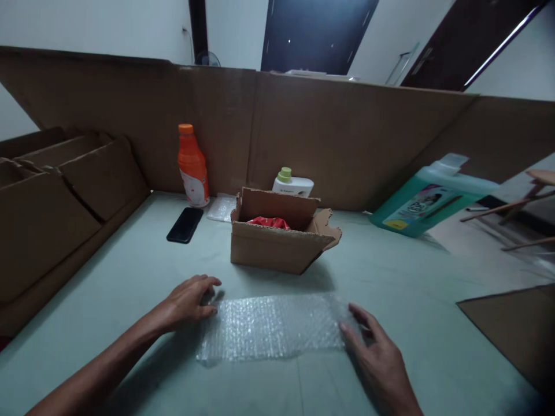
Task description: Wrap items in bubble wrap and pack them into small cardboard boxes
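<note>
A flat sheet of clear bubble wrap (277, 326) lies spread across the table in front of me. At its left end is my left hand (193, 300), thumb and fingers apart, the thumb close to the edge. My right hand (377, 352) is at the other end, its fingers curved and apart, with thumb and fingertips at the sheet's edge. Just beyond the wrap stands a small cardboard box (269, 248), its top open and a torn flap sticking out to the right. Something red and shiny (271, 222) shows inside it, mostly hidden by the front wall.
Behind the box is a white bottle with a green cap (292, 184). An orange bottle (193, 164), a black phone (185, 225) and a folded clear plastic piece (222, 207) are back left. A teal liquid jug (429, 196) leans at right. Cardboard walls (347, 138) enclose the table.
</note>
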Tool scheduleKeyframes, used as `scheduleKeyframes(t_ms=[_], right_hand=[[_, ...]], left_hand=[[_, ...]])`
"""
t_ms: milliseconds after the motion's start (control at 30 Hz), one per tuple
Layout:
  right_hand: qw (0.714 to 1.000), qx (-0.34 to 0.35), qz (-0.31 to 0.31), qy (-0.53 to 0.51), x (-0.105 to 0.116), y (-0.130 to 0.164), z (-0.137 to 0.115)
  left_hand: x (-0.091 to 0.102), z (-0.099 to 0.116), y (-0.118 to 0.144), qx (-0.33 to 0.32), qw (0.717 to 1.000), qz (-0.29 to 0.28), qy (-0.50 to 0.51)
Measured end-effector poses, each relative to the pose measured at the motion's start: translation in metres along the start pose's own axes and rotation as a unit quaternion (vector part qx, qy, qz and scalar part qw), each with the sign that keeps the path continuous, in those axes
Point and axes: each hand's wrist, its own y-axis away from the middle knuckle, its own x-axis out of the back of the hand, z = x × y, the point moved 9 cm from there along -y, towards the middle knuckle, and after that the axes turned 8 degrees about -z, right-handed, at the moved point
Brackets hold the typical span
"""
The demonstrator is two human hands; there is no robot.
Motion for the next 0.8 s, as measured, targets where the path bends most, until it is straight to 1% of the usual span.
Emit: scheduleKeyframes(t_ms=[67,100,167,233,300,333,400,467,533,600,633,700,767,800], right_hand=[[0.999,0.023,-0.003,0.035,-0.002,-0.013,-0.003],[0.998,0.042,-0.010,0.038,-0.007,-0.025,-0.011],[0.994,0.090,-0.053,0.020,-0.027,-0.053,-0.037],[0.986,0.119,-0.115,-0.015,-0.055,-0.083,-0.063],[0.978,0.110,-0.168,-0.053,-0.082,-0.101,-0.078],[0.976,0.097,-0.185,-0.064,-0.092,-0.103,-0.081],[0.976,0.074,-0.192,-0.067,-0.103,-0.095,-0.080],[0.980,0.074,-0.178,-0.053,-0.107,-0.075,-0.078],[0.979,0.097,-0.178,-0.036,-0.116,-0.054,-0.084],[0.974,0.121,-0.190,-0.026,-0.130,-0.044,-0.098],[0.972,0.128,-0.196,-0.023,-0.138,-0.044,-0.105],[0.971,0.130,-0.199,-0.021,-0.148,-0.053,-0.116],[0.972,0.124,-0.201,-0.019,-0.150,-0.065,-0.116],[0.972,0.124,-0.197,-0.018,-0.145,-0.068,-0.113]], left_hand=[[0.020,0.004,-0.013,-0.025,0.997,0.077,0.009],[0.028,0.007,-0.022,-0.039,0.993,0.110,0.029],[0.037,0.016,-0.046,-0.057,0.982,0.161,0.085],[0.035,0.027,-0.073,-0.074,0.971,0.176,0.146],[0.025,0.037,-0.092,-0.089,0.964,0.174,0.180],[0.020,0.040,-0.095,-0.094,0.963,0.173,0.186],[0.010,0.035,-0.085,-0.092,0.962,0.178,0.186],[0.002,0.016,-0.059,-0.062,0.963,0.188,0.181],[0.001,-0.008,-0.031,-0.017,0.965,0.200,0.166],[0.008,-0.025,-0.014,0.016,0.965,0.206,0.161],[0.014,-0.030,-0.011,0.023,0.964,0.210,0.164],[0.030,-0.032,-0.017,0.026,0.961,0.219,0.165],[0.042,-0.030,-0.029,0.023,0.965,0.218,0.145],[0.046,-0.027,-0.033,0.017,0.968,0.215,0.126]])
